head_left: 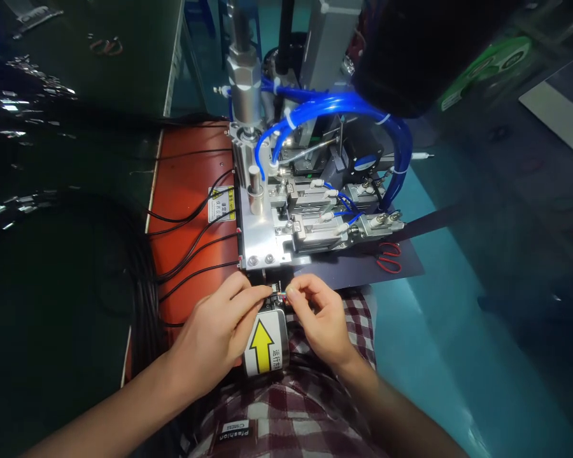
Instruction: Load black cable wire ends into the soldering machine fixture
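Note:
Right in front of me, both hands meet over a small metal fixture (273,303) at the front of the machine. My left hand (224,318) is closed, thumb and index finger pinching a short dark cable end (275,293). Thin coloured wires (281,294) come out of it toward my right hand (322,318), whose thumb and index finger are pressed together on their tips. The fingers hide part of the wires and fixture. Just below lies a white label with a yellow arrow (262,346) on a rounded cover.
A machine with a metal plate (262,238), pneumatic cylinders (315,232) and blue air tubes (339,102) stands ahead. Black cables (195,270) run over the orange surface (181,165) into a bundle at left. Red-handled scissors (389,257) lie on the right.

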Tool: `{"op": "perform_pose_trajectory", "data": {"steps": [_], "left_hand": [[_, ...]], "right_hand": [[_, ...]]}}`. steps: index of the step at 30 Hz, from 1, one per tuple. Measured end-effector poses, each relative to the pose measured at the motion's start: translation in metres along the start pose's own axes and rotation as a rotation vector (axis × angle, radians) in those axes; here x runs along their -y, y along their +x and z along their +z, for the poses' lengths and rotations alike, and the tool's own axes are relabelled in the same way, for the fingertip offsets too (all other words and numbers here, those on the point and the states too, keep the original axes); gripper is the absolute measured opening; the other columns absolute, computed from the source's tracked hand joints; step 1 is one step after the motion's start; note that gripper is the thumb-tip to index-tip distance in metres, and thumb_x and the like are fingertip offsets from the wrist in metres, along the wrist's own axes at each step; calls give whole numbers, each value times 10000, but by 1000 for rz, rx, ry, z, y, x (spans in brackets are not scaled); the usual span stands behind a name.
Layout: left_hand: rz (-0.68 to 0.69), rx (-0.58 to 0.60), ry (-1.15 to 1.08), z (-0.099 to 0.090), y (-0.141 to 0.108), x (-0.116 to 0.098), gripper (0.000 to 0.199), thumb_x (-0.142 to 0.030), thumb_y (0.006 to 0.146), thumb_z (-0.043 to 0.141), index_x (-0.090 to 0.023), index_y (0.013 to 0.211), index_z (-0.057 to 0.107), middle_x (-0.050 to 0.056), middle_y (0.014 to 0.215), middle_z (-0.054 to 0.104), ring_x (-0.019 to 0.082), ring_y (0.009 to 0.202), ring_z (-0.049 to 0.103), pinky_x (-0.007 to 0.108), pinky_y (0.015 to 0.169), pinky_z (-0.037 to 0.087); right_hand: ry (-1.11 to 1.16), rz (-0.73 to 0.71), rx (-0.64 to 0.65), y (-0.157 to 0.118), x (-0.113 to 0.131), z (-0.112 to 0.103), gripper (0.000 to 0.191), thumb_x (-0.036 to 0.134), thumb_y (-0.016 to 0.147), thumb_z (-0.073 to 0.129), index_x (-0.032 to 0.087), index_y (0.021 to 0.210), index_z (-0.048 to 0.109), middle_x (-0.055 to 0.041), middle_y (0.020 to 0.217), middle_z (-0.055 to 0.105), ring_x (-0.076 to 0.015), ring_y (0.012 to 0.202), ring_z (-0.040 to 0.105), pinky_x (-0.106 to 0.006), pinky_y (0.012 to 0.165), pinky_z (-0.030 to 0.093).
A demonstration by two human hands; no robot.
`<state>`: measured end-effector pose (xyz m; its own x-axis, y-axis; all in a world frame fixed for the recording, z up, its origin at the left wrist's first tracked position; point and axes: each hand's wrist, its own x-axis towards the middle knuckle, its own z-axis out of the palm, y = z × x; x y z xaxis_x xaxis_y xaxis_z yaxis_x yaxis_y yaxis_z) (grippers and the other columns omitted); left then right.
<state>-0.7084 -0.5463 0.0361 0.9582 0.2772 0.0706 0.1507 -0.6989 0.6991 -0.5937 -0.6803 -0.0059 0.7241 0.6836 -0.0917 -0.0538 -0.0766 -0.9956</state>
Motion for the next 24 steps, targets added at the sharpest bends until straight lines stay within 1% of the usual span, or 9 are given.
{"op": "perform_pose_trajectory", "data": {"steps": [3,7,11,17,24], "left_hand": [[28,46,24,-1,0,1,287,-132,917,421,-186,1150,580,19,891,500,103,757,554,200,667,449],[104,76,205,0,0,6,318,-126,909,391,-164,1153,592,30,847,499,132,656,539,244,571,444],[139,74,334,2,1,7,321,-117,896,394,-149,1143,596,41,832,505,160,630,542,271,533,443],[167,53,369,2,2,8,335,-107,888,390,-151,1139,608,45,810,513,171,634,564,270,526,460],[181,30,382,1,3,7,340,-112,893,376,-147,1121,625,54,802,523,169,607,566,267,508,464]], "right_hand": [[-12,3,0,0,-3,1,131,267,863,540,190,758,550,20,675,516,-121,614,450,-256,581,374],[-26,64,45,7,-7,0,149,276,850,546,183,734,543,19,653,509,-123,601,446,-261,570,365],[-19,125,76,12,-8,-1,157,292,830,564,177,725,547,15,645,523,-126,596,460,-265,571,374],[-44,171,78,14,-8,-2,170,303,816,571,175,707,544,12,630,534,-125,580,461,-267,563,377],[-61,172,89,15,-8,-3,169,305,817,570,174,712,549,12,630,541,-122,579,463,-262,562,380]]}}
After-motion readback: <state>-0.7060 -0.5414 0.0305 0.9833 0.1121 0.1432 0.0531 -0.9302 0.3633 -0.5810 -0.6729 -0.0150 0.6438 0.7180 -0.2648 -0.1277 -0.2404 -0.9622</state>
